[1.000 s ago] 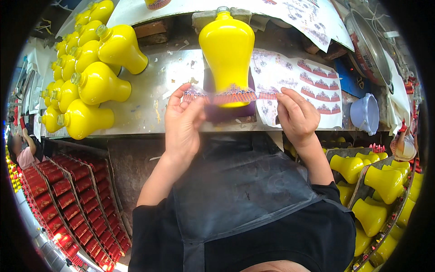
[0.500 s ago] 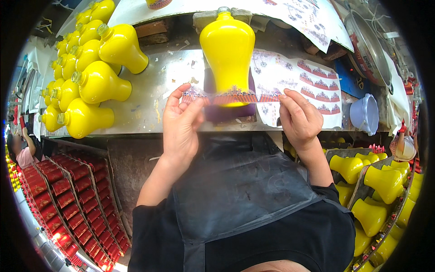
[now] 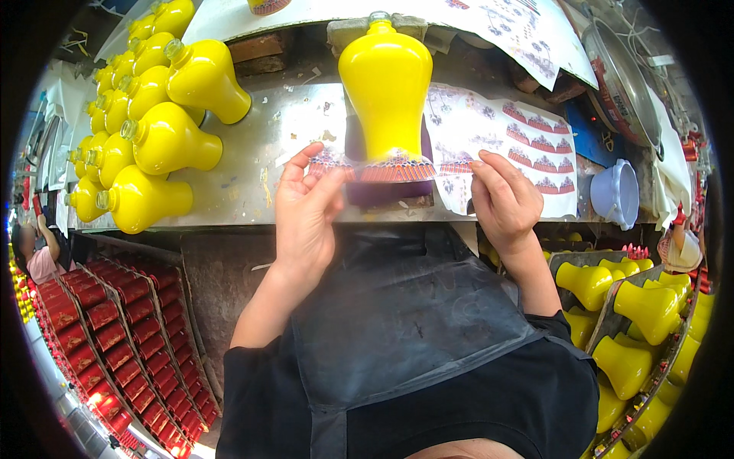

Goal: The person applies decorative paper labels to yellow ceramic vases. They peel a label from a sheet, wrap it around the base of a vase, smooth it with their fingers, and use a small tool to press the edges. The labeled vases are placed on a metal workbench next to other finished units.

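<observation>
Patterned strip: your clear strip with its red-and-blue band (image 3: pixel 397 171) is stretched across the foot of the yellow bottle (image 3: pixel 384 84), by the bench's near edge; whether they touch is hard to tell.
Left hand: your left hand (image 3: pixel 307 203) pinches one strip end, its other fingers loosely curled.
Right hand: your right hand (image 3: pixel 508 197) is closed at the fingertips on the other end.
Bottle supports: its neck points to the bench's (image 3: pixel 256 149) far edge, over a grey block (image 3: pixel 336 34); a purple pad (image 3: pixel 390 193) lies below its foot.
Around you: yellow bottles (image 3: pixel 202 80) crowd the left end; a printed sheet (image 3: pixel 566 200) lies beside your right hand, partly behind it; a pale blue bucket (image 3: pixel 615 193) stands at the right end.
Hidden: the strip covers the bottle's foot; your fingers cover its ends.
Hard to see: your left thumb is blurred; a yellow item (image 3: pixel 264 4) beyond the far edge is cut off.
</observation>
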A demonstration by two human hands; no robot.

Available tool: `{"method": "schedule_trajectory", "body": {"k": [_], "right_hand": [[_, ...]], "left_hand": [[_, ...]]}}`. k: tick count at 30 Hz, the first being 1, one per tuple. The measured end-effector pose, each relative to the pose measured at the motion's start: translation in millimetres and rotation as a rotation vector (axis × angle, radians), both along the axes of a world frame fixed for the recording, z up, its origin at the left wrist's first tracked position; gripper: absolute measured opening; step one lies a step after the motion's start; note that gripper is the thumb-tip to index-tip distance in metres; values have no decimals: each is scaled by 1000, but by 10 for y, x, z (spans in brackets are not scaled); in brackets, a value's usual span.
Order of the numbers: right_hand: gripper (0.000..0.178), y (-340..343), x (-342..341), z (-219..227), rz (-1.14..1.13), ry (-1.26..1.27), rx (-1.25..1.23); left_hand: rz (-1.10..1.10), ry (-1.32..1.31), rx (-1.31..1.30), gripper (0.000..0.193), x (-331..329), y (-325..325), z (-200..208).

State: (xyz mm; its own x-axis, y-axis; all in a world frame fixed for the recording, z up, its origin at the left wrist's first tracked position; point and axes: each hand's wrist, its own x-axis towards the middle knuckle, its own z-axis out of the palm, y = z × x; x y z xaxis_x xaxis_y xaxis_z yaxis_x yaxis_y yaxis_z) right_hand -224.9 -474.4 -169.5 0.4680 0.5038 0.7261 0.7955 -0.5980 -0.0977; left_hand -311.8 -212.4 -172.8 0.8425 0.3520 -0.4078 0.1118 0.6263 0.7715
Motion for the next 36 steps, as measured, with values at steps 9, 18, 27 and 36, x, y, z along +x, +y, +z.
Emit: {"method": "schedule_trajectory", "body": {"k": [9, 18, 27, 36], "right_hand": [[22, -26, 76, -214, -41, 116, -74], [18, -114, 346, -67, -240, 449, -48], [56, 504, 580, 280, 67, 841, 345], [70, 726, 839, 124, 116, 1046, 432]], "left_hand": [[-68, 37, -22, 51, 21, 16, -227], [-34, -86, 464, 48, 164, 169, -296], [-273, -283, 656, 68, 776, 107, -159], [-227, -280, 552, 77, 893, 19, -104]]}}
